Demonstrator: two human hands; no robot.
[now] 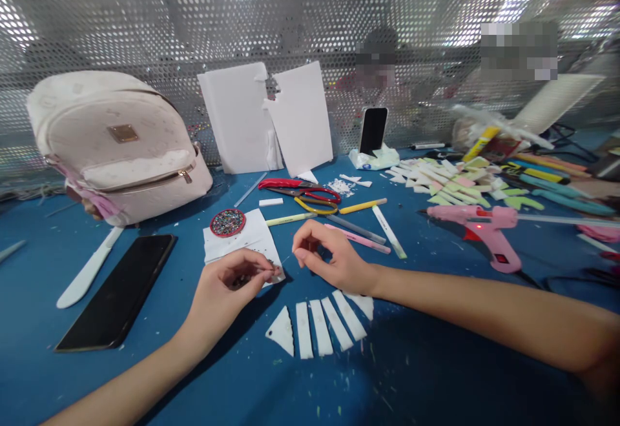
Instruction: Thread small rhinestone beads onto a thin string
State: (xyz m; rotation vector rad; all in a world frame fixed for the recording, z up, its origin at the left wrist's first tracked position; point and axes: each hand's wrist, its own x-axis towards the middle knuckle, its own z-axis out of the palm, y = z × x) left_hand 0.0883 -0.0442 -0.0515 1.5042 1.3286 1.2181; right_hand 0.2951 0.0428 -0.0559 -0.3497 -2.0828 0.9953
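Observation:
Over the lower edge of a white sheet of paper (256, 243), my left hand (231, 284) is closed in a pinch. Tiny dark bits lie under its fingers, and what it pinches is too small to make out. My right hand (339, 261) hovers just to the right, thumb and forefinger curled together. Whether anything is between them cannot be told; a faint thin line shows between the hands. A round red-rimmed lid (228, 223) full of multicoloured bead-like bits rests on the paper. Below the hands, several flat white strips (320, 327) lie in a fan, with a pointed holed piece (281, 332) at the left end.
A pink glue gun (477, 223) with a lit red light lies right. Scissors (300, 190), coloured pens (358, 239) and a pile of cut strips (450, 177) are behind. At left are a phone (119, 294), a white knife (90, 268) and a pale backpack (126, 148).

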